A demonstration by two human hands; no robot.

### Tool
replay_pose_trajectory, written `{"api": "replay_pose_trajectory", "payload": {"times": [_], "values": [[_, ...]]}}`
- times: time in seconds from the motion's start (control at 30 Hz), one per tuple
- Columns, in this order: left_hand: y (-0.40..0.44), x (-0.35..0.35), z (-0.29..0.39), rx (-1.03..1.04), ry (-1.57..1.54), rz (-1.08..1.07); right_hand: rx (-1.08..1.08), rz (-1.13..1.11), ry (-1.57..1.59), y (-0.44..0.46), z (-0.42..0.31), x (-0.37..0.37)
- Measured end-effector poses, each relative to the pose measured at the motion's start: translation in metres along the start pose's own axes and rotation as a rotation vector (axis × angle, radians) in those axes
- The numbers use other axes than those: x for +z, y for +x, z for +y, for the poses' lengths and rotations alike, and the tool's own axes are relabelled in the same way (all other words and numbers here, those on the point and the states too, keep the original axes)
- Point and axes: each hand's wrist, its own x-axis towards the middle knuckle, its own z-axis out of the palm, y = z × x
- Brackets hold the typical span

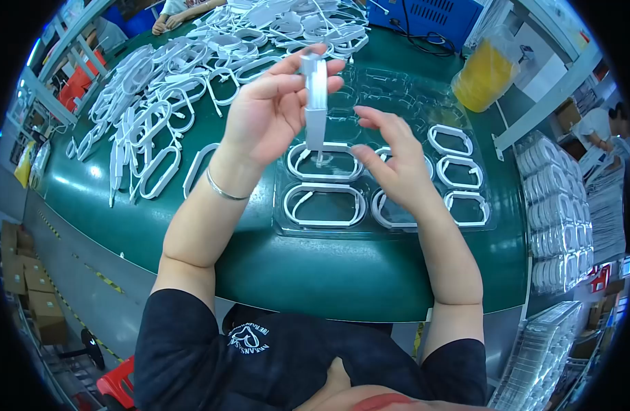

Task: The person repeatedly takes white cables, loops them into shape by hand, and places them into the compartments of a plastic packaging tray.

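Observation:
My left hand (263, 113) is raised over the table and closed around a coiled white cable (316, 127), seen edge-on with a short end hanging down. My right hand (398, 157) hovers to the right of it, fingers spread, holding nothing. Below both hands lies a clear plastic tray (281, 229). White coiled cables sit in its pockets, including one at the lower left (322, 223) and one at the right (461, 185). My right hand partly hides the cables in the middle column.
A large heap of white cables (226, 44) covers the table's far left. Toward the back right are a yellow roll in clear plastic (485, 79) and a blue machine (431, 20). Stacked filled trays (558, 205) stand at the right. Another person's hands (165, 24) rest at the far edge.

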Motion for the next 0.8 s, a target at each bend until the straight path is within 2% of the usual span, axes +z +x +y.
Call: {"api": "replay_pose_trajectory", "payload": {"times": [0.13, 0.2, 0.27, 0.33, 0.37, 0.43, 0.47, 0.6, 0.63, 0.67, 0.7, 0.73, 0.8], "values": [[-0.007, 0.011, -0.007, 0.006, -0.052, 0.007, 0.154, -0.129, -0.034, -0.006, -0.007, 0.018], [-0.006, 0.011, -0.008, 0.038, -0.033, 0.016, 0.376, -0.215, 0.278, -0.005, -0.016, 0.02], [-0.005, 0.012, -0.007, 0.071, -0.011, 0.026, 0.356, -0.21, 0.331, -0.009, -0.011, 0.024], [-0.002, 0.014, -0.004, 0.127, 0.32, 0.113, 0.337, -0.206, 0.385, -0.011, -0.01, 0.025], [-0.003, 0.014, -0.001, 0.128, 0.32, 0.115, 0.322, -0.174, 0.416, -0.011, -0.011, 0.025], [-0.004, 0.012, 0.005, 0.15, 1.192, 0.241, 0.309, -0.146, 0.449, -0.011, -0.014, 0.025], [-0.004, 0.007, 0.005, 0.212, 1.162, 0.315, 0.316, -0.147, 0.492, -0.012, -0.016, 0.024], [0.003, -0.02, 0.012, 0.372, 1.401, 0.338, 0.372, -0.18, 0.708, -0.011, -0.018, 0.022], [0.008, -0.023, 0.007, 0.532, 1.395, 0.264, 0.37, -0.181, 0.709, -0.009, -0.019, 0.018], [0.011, -0.026, 0.002, 0.69, 1.382, 0.186, 0.356, -0.191, 0.544, -0.007, -0.019, 0.012], [0.005, -0.014, -0.001, 0.478, 1.186, 0.251, 0.342, -0.197, 0.379, -0.005, -0.018, 0.006], [0.003, -0.011, -0.006, 0.475, 1.186, 0.247, 0.099, -0.067, 0.122, -0.004, -0.008, 0.008], [0.0, -0.007, -0.015, 0.522, 1.196, 0.182, 0.052, 0.01, 0.05, -0.004, -0.014, 0.005]]}}
